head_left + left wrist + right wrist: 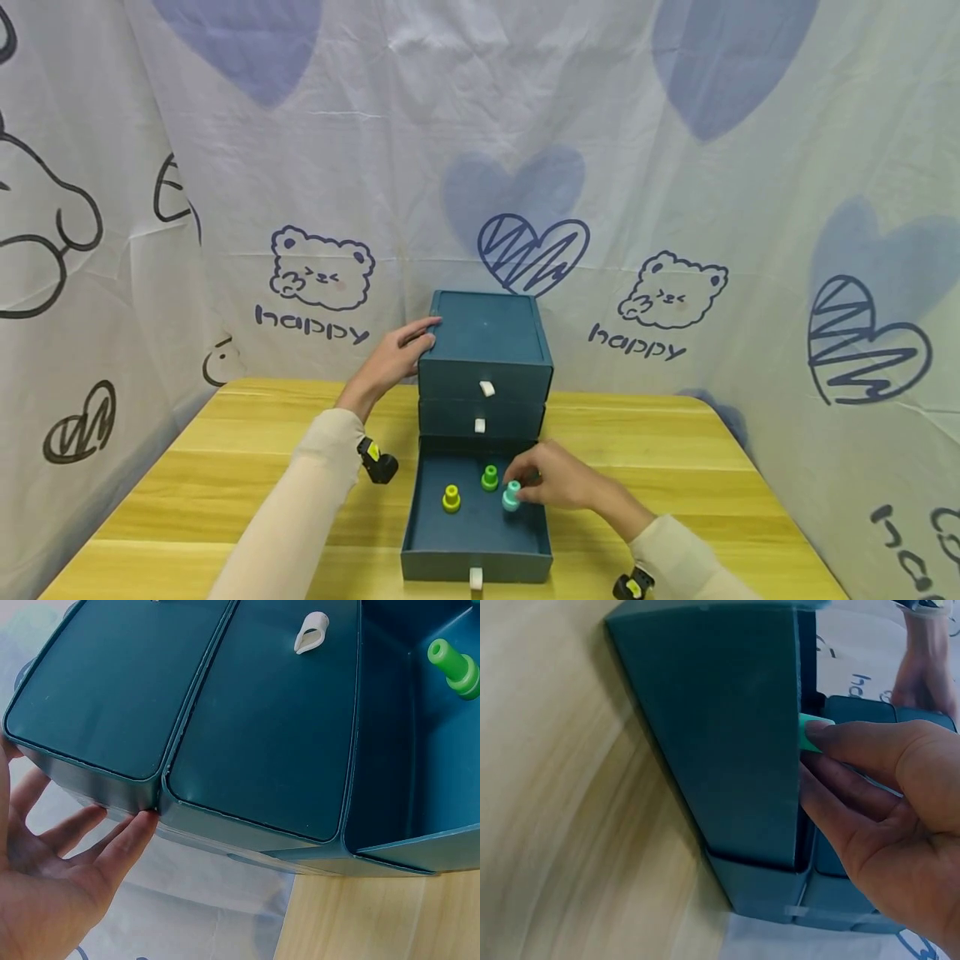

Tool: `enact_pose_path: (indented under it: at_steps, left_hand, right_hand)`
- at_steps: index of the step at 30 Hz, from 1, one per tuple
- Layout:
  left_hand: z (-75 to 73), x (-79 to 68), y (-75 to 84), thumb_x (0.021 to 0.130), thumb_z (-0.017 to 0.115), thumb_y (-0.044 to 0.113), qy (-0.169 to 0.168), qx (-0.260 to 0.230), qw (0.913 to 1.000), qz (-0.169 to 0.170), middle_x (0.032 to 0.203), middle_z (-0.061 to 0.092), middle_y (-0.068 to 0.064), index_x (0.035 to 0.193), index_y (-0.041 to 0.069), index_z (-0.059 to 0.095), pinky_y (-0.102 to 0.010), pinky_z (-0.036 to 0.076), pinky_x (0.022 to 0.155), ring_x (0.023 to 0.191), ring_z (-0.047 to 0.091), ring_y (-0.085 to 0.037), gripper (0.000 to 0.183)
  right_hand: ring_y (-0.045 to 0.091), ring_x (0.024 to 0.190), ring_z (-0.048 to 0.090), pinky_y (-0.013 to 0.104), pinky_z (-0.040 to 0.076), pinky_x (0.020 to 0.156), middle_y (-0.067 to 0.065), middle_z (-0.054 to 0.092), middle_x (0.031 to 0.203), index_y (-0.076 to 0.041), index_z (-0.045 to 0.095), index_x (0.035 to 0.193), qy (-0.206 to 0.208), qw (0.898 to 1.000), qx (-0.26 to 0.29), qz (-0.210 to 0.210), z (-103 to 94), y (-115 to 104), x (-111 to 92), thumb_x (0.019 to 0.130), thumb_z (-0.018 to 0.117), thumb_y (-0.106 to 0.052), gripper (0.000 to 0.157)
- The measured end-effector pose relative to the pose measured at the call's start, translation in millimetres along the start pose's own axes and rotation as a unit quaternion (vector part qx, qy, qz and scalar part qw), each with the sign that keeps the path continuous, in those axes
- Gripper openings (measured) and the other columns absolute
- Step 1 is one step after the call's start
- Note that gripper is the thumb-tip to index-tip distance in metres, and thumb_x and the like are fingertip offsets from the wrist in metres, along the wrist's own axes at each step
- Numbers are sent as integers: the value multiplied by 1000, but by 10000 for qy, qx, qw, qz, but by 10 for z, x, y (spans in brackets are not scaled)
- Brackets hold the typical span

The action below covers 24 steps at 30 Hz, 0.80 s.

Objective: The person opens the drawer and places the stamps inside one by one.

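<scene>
A dark teal drawer cabinet [486, 329] stands on the table, its bottom drawer [480, 537] pulled out. My left hand [393, 358] rests against the cabinet's left side near the top; in the left wrist view the fingers [124, 844] touch its edge, fairly straight. Over the right part of the open drawer, my right hand [558, 477] pinches a turquoise stepped peg [512, 497] with a hollow top. The right wrist view shows the thumb on this peg [810, 733], while the drawer wall covers its lower part. A green peg [490, 477] and a yellow peg [451, 499] stand inside the drawer.
Two upper drawers with white pull tabs [487, 388] are closed. Another white tab [476, 578] sticks out from the open drawer's front. Wood-grain tabletop [637, 433] lies around the cabinet, and a printed white cloth [420, 167] hangs behind it.
</scene>
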<state>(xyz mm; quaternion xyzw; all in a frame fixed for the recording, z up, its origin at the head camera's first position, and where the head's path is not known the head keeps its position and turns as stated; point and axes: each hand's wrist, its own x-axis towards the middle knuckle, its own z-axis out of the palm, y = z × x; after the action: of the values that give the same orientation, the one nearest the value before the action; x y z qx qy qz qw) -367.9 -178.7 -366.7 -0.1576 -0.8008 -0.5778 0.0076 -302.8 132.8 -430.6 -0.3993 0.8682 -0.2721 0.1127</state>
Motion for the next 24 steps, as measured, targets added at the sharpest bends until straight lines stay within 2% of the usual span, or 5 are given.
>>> enact_pose_path:
  at_steps: [6,24]
  left_hand:
    - [1,-3,-3,110,46,32,15,-11,10000,28,171,26,-14,159,21,42,-68,39,116,154,33,-40,51]
    - [2,-2,-5,110,46,31,-3,3,10000,99,172,25,-14,160,19,41,-69,38,115,154,32,-42,52]
  right_hand:
    - [2,86,71,12,56,75,5,80,102,-2,79,106,-154,9998,-133,-5,67,-23,50,90,76,-4,16]
    - [3,86,72,13,57,75,5,80,100,-2,79,105,-576,9979,-280,67,173,-61,133,88,77,1,17]
